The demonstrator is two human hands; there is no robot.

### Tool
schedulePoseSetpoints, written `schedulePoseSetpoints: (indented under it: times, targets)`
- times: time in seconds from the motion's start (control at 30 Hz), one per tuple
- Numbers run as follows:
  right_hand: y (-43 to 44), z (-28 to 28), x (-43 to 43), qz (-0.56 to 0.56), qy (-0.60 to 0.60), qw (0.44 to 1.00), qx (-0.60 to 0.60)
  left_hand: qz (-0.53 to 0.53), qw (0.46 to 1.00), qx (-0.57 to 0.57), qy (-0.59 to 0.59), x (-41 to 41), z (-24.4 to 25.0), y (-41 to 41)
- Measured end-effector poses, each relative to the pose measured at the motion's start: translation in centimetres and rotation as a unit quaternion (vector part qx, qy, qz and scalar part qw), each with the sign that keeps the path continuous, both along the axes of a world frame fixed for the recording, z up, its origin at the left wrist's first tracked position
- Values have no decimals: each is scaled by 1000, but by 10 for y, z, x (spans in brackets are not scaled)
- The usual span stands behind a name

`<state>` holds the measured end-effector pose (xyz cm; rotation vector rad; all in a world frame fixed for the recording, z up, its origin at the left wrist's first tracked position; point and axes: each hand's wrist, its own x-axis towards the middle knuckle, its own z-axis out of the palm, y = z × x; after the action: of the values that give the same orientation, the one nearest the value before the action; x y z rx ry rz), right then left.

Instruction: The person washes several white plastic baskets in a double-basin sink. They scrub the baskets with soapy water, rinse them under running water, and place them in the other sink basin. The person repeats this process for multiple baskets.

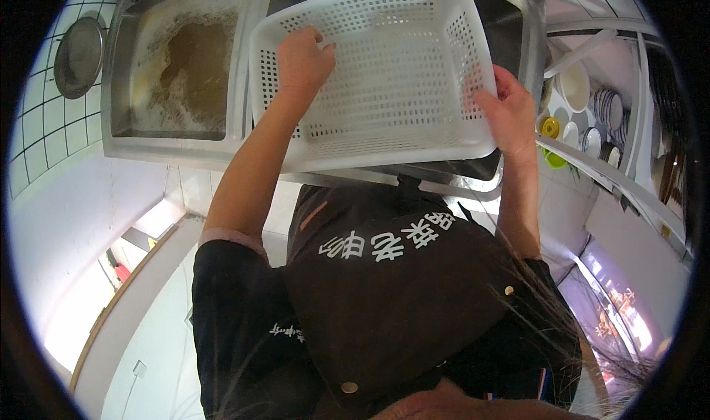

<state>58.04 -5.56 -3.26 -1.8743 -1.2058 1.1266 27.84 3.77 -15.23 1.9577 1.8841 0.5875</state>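
Note:
A white perforated plastic basket lies over the right basin of a stainless steel sink, slightly tilted in the view. My right hand grips its right end wall, thumb on the inside and fingers around the outside. Within the basket, close to its left wall, is my left hand with the fingers curled. Whether anything small is inside that curl is hidden from this angle. No object is visible on the basket's floor.
Cloudy brown water with foam fills the left basin. A round metal lid or pan hangs on the tiled wall at left. To the right, shelves hold stacked plates, a large white bowl and a yellow item.

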Motion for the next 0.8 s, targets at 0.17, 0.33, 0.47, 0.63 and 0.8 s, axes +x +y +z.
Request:
schedulePoseSetpoints:
  times: [0.17, 0.33, 0.47, 0.63, 0.8]
  targets:
    - [-18, -1, -15, -23, 4, 999, 22, 91, 993, -70, -42, 15, -12, 2]
    - [-26, -2, -29, -19, -5, 999, 34, 160, 980, -45, -111, 25, -25, 3]
    - [-27, -5, -30, -17, -9, 999, 46, 179, 976, -49, -116, 29, -29, 8]
    - [-27, -1, -34, 9, -52, 998, 40, 208, 968, -67, -123, 30, -24, 12]
    - [-25, -14, -30, 14, -51, 998, 43, 180, 977, -60, -95, 28, -20, 16]
